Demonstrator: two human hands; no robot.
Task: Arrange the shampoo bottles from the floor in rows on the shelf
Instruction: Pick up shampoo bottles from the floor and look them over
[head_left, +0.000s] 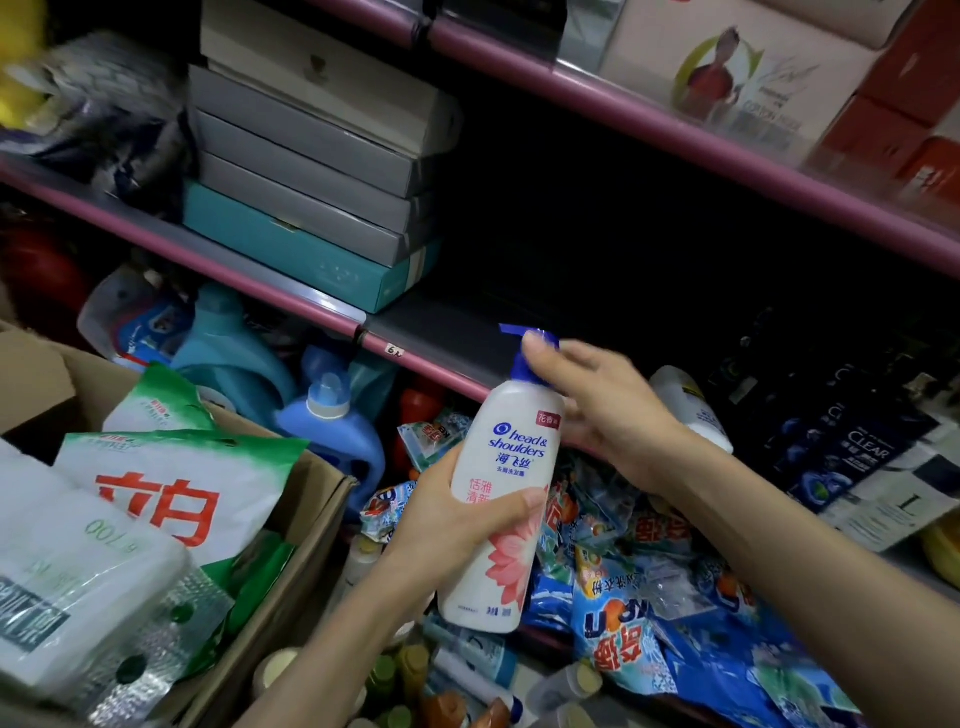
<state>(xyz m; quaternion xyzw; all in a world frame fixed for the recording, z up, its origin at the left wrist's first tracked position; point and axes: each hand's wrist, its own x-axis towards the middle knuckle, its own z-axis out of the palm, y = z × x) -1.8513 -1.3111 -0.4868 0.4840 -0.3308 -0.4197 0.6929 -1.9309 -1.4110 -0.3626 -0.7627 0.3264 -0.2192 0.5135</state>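
From the head camera I hold the shampoo bottle (506, 491) in front of the shelf (415, 358). My left hand (457, 525) wraps its lower body. My right hand (597, 400) pinches the blue pump (527, 353), nearer the dark opening beyond. The bottle's long axis runs near upright, pump tilted toward the shelf. The label reads "head & shoulders"; dark boxes (852, 447) at right read "CLEAR".

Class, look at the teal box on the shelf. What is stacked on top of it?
On the teal box lie several flat grey boxes, stacked slightly askew. The top of the stack runs out of frame, so its full count and anything behind it stay hidden.
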